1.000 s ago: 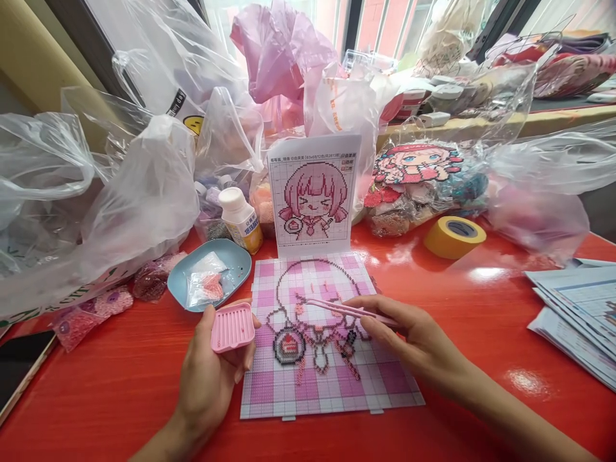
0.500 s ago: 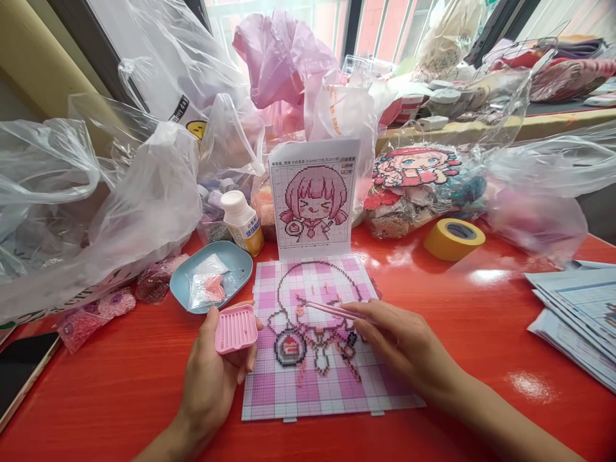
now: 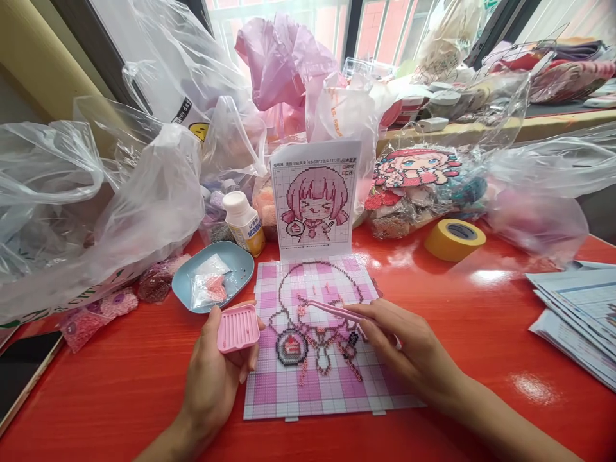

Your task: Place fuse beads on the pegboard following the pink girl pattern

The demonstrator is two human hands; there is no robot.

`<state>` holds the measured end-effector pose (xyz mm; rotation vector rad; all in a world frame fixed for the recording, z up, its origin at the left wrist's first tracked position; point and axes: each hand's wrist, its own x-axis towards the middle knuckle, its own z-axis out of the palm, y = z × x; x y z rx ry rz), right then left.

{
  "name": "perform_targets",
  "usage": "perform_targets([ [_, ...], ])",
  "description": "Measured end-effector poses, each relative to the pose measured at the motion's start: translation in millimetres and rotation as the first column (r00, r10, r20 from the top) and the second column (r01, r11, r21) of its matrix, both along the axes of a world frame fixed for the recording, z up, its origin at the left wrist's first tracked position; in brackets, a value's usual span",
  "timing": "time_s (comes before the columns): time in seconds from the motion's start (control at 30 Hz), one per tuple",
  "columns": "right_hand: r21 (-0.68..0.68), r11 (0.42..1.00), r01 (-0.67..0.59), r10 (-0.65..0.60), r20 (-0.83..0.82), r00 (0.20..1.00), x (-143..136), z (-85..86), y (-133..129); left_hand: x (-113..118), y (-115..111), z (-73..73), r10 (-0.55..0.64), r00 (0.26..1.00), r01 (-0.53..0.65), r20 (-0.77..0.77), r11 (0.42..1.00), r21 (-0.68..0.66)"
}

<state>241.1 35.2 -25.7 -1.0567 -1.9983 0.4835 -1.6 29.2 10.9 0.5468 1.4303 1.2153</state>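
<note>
My left hand (image 3: pixel 214 366) holds a small pink ridged bead tray (image 3: pixel 239 328) by its edges, with a few tiny beads in its grooves. Pink tweezers (image 3: pixel 337 310) are pinched in my right hand (image 3: pixel 409 340), their tips over the left part of the beaded face outline. Whether a bead sits between the tips is too small to tell. Below lies a pink-and-white checked pegboard (image 3: pixel 289 398) with dark and coral beads outlining a head, a round cake badge and a collar. A printed pattern sheet (image 3: pixel 315 205) of a pink-haired figure stands upright behind the board.
Left of the sheet are a blue dish (image 3: pixel 185 282) holding small bead bags, and a white-capped bottle (image 3: pixel 243 221). A yellow tape roll (image 3: pixel 455 240) and papers (image 3: pixel 577 308) lie right. Plastic bags (image 3: pixel 149 186) crowd the back; a phone (image 3: pixel 29 372) lies far left.
The tweezers have turned slightly in my right hand, their tips staying near the same spot on the board. My left hand and the tray look unchanged; the view has shifted a little.
</note>
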Motion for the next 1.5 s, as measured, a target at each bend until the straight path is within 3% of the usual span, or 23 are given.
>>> perform_targets([
  [0.33, 0.074, 0.997, -0.028, 0.028, 0.0, 1.0, -2.2, 1.8, 0.6, -2.7, -1.6, -3.3, -0.026, 1.0, 0.026, -0.015, 0.999, 0.018],
  [0.6, 0.144, 0.988, 0.058, -0.053, -0.036, 0.998, -2.3, 4.1, 1.5, -1.5, -1.6, -2.0, -0.03, 1.0, 0.03, -0.001, 0.999, 0.026],
  [0.8, 0.107, 0.993, 0.041, -0.038, -0.032, 0.999, -2.9, 2.2, 1.0, -0.6, -1.8, 0.5, -0.009, 1.0, 0.008, 0.006, 1.0, 0.025],
  [1.23, 0.084, 0.988, 0.133, -0.127, -0.071, 0.989, -1.7, 3.7, 1.9, -2.5, -2.7, -2.1, -0.016, 1.0, 0.016, 0.008, 1.0, 0.005],
  [1.5, 0.053, 0.994, 0.092, -0.09, -0.045, 0.995, -3.2, 2.4, 1.0, -2.8, -3.5, -1.3, -0.016, 1.0, 0.015, 0.014, 1.0, 0.016],
])
